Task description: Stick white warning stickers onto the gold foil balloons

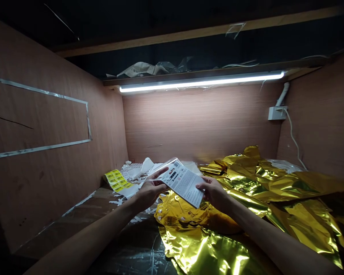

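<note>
Both hands hold up a flat retail package (185, 185), its printed grey-white back card facing me and a clear plastic edge showing at its upper end. My left hand (151, 188) grips the left edge, thumb on the card and index finger stretched along its top. On the lower right edge, my right hand (213, 191) pinches the card with its thumb on the printed side. What lies inside the package is hidden. Below it spreads shiny gold foil (206, 248). A sheet of yellow labels (118, 181) rests left of my left hand.
More crumpled gold foil (263, 179) covers the right side of the worktop. White paper scraps (146, 166) lie toward the back. Wooden walls (203, 126) enclose the bench. A lit tube lamp (202, 81) hangs under the shelf, and a white cable (294, 137) runs down at right.
</note>
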The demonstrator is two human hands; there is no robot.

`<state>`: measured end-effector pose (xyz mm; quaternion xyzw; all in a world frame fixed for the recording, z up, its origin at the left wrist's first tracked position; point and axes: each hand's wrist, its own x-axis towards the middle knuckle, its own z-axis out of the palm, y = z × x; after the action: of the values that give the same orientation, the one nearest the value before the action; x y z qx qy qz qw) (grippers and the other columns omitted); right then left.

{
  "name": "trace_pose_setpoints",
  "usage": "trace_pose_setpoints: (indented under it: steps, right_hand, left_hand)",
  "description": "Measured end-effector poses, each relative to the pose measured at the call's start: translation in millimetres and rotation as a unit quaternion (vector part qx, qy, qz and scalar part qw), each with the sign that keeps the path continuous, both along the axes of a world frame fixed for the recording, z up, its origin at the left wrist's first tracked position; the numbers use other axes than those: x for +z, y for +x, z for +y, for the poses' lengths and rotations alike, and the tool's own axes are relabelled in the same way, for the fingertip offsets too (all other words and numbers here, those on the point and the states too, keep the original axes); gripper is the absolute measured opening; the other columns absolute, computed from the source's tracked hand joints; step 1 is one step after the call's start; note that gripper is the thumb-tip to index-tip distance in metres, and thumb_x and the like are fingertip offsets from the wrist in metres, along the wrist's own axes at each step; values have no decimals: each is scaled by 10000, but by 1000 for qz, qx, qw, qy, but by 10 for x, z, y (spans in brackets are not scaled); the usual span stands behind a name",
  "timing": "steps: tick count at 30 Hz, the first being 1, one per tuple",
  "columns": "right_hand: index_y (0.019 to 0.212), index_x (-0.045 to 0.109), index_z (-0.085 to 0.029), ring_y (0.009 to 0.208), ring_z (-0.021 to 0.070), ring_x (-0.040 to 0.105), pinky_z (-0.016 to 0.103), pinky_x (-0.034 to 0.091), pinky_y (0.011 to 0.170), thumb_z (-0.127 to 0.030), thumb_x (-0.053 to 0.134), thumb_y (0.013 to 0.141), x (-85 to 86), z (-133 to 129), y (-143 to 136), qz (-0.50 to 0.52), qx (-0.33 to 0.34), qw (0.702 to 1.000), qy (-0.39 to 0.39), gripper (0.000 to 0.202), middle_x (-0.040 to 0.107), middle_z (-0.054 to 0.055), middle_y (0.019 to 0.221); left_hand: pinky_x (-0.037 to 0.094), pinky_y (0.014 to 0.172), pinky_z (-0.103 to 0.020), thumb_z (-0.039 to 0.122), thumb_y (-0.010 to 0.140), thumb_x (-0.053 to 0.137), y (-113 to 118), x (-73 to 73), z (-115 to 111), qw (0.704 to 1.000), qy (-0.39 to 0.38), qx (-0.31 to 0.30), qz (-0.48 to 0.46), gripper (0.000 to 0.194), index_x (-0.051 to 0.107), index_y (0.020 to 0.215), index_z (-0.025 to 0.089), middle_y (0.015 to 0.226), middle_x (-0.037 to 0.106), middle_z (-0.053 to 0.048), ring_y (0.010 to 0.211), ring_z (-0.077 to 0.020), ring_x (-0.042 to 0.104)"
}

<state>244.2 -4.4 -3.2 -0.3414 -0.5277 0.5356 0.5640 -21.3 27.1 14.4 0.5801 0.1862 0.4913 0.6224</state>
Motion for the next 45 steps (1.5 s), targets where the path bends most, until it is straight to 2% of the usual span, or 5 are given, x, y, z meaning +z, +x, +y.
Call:
trace_pose_setpoints:
  steps: [12, 20, 24, 28, 45]
  right_hand:
    - [998, 698, -122, 453, 84, 516, 200, 401, 400, -276, 783, 742, -77, 47, -34, -23, 6, 998, 51, 311, 636, 0, 652]
    - [979, 717, -117, 449, 81, 511, 200, 392, 397, -274, 807, 734, -80, 77, 40, -22, -4, 998, 65, 305, 625, -6, 638]
    - [972, 718, -118, 446, 78, 510, 198, 381, 398, -275, 802, 744, -103, 101, 37, -23, -1, 997, 69, 289, 626, -7, 637]
    - [926, 714, -120, 450, 83, 505, 209, 379, 407, -283, 808, 736, -107, 128, 30, -24, -13, 997, 69, 268, 615, -11, 621]
    - [844, 651, -148, 462, 73, 435, 221, 292, 434, -292, 765, 774, -84, 189, 103, -26, -69, 995, 73, 197, 550, -36, 598]
  left_hand:
    - [603, 912, -409, 242, 649, 944, 118, -52, 1, 995, -6, 100, -10, 548, 695, 1113, 89, 934, 806, -133, 866, -271, 781]
    - [559, 1010, -438, 68, 672, 784, 35, -1, -14, 999, 6, -32, -25, 448, 721, 1115, 76, 1112, 776, -187, 1058, -325, 743]
    - [606, 920, -491, 262, 867, 690, 28, 64, -6, 997, -52, -6, -49, 295, 714, 1056, 37, 1071, 772, -237, 985, -348, 762]
    - [633, 860, -461, 248, 998, 558, 63, 91, -6, 995, -85, 58, -16, 271, 707, 958, 25, 981, 782, -239, 881, -313, 784]
    - [636, 828, -387, 263, 996, 567, 98, 24, -31, 994, -105, 40, -13, 268, 725, 941, 54, 1004, 786, -224, 886, -287, 783]
